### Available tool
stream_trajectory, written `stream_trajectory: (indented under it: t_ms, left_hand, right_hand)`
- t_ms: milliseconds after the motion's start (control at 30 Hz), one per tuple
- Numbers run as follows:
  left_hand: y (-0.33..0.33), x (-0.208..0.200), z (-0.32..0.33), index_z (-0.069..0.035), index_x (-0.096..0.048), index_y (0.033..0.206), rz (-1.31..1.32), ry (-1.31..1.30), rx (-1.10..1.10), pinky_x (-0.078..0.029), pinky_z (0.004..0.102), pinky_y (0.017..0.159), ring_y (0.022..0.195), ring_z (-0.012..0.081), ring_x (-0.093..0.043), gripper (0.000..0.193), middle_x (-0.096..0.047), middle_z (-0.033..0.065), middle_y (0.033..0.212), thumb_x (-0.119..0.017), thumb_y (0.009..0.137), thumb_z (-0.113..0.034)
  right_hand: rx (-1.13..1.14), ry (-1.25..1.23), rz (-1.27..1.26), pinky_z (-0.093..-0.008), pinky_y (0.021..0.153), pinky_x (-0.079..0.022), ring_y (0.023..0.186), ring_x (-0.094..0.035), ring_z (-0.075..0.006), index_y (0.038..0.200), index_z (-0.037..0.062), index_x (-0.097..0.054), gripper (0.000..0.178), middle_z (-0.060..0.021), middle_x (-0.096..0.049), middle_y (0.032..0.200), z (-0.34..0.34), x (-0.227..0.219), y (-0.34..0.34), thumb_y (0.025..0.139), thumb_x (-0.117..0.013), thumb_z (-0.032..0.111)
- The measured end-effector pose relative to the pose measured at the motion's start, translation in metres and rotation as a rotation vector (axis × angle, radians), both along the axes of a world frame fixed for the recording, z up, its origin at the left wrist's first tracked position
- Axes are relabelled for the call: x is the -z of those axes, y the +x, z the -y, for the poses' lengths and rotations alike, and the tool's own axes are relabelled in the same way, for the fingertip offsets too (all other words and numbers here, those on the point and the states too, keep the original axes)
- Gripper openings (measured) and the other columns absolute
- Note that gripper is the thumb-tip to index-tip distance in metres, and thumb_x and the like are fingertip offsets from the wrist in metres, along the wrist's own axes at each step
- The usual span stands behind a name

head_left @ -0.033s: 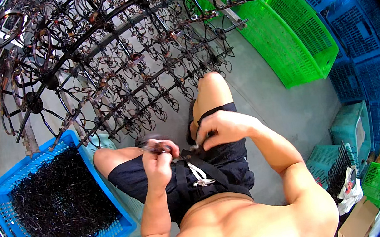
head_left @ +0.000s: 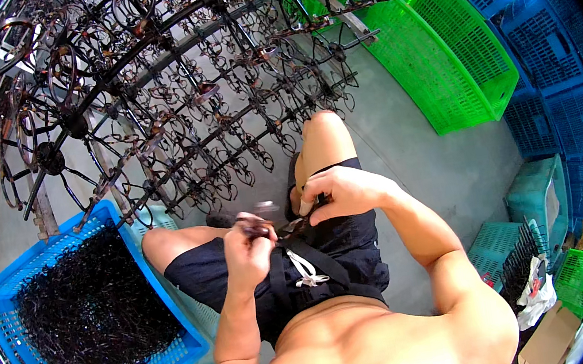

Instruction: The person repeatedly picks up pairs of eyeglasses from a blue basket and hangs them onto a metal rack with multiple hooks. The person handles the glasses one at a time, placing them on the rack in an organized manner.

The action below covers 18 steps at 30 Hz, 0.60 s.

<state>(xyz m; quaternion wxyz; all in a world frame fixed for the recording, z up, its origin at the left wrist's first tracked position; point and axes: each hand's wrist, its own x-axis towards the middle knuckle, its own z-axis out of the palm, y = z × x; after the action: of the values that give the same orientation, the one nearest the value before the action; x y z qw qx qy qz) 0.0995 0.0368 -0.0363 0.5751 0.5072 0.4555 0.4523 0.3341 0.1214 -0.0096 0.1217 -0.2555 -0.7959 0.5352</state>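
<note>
My left hand [head_left: 248, 254] is closed around small dark brown, glossy pieces [head_left: 257, 228], blurred at their upper end. Close to it, above my lap, my right hand [head_left: 344, 191] bends its thumb and fingers together on a small dark piece [head_left: 322, 198]. More dark glossy material [head_left: 294, 226] shows between the two hands, against black shorts; whether it is joined to either piece I cannot tell. Ahead stands a metal rack [head_left: 175, 50] hung with many dark, glossy ring-shaped parts that look like eyeglass frames.
At the left a blue basket [head_left: 199, 345] holds a heap of thin black curved pieces [head_left: 95, 311]. A long green crate [head_left: 431, 68] lies at the far right, before stacked blue crates [head_left: 547, 52]. Teal crates [head_left: 495, 247], a white bag [head_left: 538, 297] and cardboard [head_left: 548, 340] are near right.
My left hand has shifted slightly to the right and turned a little, with the brown pieces still in it. The right hand has moved slightly, its fingers still bent together.
</note>
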Motion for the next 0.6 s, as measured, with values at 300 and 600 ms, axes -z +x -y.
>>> stream_trajectory:
  t_ms: [300,600]
  left_hand:
    - [0.042,-0.014,-0.025,-0.001,-0.057,0.070,-0.104,-0.394,-0.052,-0.037,0.0244,0.040,0.042,0.0110,-0.048,0.016,-0.054,0.0025,0.054,-0.059,0.083,-0.011]
    - [0.076,-0.006,-0.041,0.000,-0.054,0.112,0.246,-0.387,-0.118,-0.043,0.0227,0.047,0.049,0.0120,-0.053,0.030,-0.059,0.0063,0.068,-0.062,0.086,-0.014]
  right_hand:
    - [0.595,-0.232,-0.517,-0.0278,0.071,-0.047,0.079,-0.054,-0.0131,0.128,0.0029,-0.038,0.056,-0.0090,-0.052,0.108,0.003,0.038,-0.001,0.083,-0.067,0.019]
    - [1.244,-0.526,-0.894,-0.0237,0.062,-0.046,0.065,-0.056,-0.0125,0.109,0.0007,-0.053,0.023,-0.0052,-0.060,0.084,-0.004,0.038,-0.030,0.091,-0.052,0.016]
